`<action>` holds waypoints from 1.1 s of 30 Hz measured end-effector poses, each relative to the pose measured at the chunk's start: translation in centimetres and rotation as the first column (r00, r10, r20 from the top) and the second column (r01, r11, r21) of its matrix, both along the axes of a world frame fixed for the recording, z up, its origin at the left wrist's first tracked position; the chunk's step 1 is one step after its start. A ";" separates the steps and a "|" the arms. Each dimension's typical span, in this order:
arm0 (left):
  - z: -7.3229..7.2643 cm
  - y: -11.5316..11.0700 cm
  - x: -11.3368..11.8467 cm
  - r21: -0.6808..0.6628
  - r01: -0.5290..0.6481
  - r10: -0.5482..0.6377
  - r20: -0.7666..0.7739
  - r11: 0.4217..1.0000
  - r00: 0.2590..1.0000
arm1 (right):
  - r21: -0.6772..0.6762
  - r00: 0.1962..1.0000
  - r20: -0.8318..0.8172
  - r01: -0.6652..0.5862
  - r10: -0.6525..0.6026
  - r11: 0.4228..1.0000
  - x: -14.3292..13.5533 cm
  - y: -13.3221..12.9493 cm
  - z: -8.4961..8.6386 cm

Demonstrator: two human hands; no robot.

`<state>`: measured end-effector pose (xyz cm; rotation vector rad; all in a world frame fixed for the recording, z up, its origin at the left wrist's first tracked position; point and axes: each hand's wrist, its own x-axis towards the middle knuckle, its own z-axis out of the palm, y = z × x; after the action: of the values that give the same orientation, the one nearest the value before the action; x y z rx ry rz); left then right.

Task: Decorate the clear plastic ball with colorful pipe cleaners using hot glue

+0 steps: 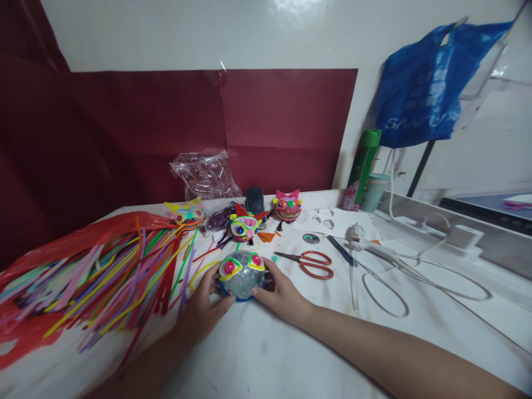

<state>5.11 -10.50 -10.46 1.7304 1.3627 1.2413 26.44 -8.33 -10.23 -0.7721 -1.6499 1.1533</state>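
A clear round ball [242, 281] with two pink, white and yellow eyes on its upper front and a blue rim below stands on the white table. My left hand [206, 303] wraps its left side, thumb at the lower front edge. On the right side my right hand [283, 293] holds it too, thumb on the front. Just behind the ball sits a finished-looking face with red horns and blue eyes [244, 226]. Orange-handled scissors [316, 264] lie right of my right hand.
Colourful fuzzy strips [137, 277] spread over a red bag at left. Two more decorated faces [288, 206] [186, 215] stand behind. At right lie a glue gun [380, 250], its looping cable and a power strip [432, 235].
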 end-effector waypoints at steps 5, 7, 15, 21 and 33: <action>-0.3 0.2 -0.2 0.001 -0.004 0.004 0.012 1.000 1.000 | -0.001 1.000 -0.004 -0.013 0.013 1.000 0.0 0.1 -0.1; -0.5 0.3 -0.2 0.011 -0.002 0.002 0.012 1.000 1.000 | -0.001 1.000 0.004 -0.017 0.017 1.000 0.0 0.2 -0.1; -0.2 0.0 0.1 0.020 0.007 -0.007 0.009 1.000 1.000 | 0.011 0.999 0.024 -0.029 0.028 1.000 0.1 0.0 0.1; 0.3 -0.3 0.4 0.005 -0.004 0.004 0.016 1.000 1.000 | 0.020 0.999 0.042 -0.007 0.007 1.000 0.2 -0.1 0.1; 0.1 -0.4 0.8 0.087 -0.046 0.043 0.037 0.995 0.998 | 0.032 0.998 0.056 0.021 -0.023 0.999 0.2 -0.1 -0.2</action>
<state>5.93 -10.93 -10.36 1.7373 1.3512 1.3694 26.65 -8.41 -10.41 -0.8073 -1.6979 1.0971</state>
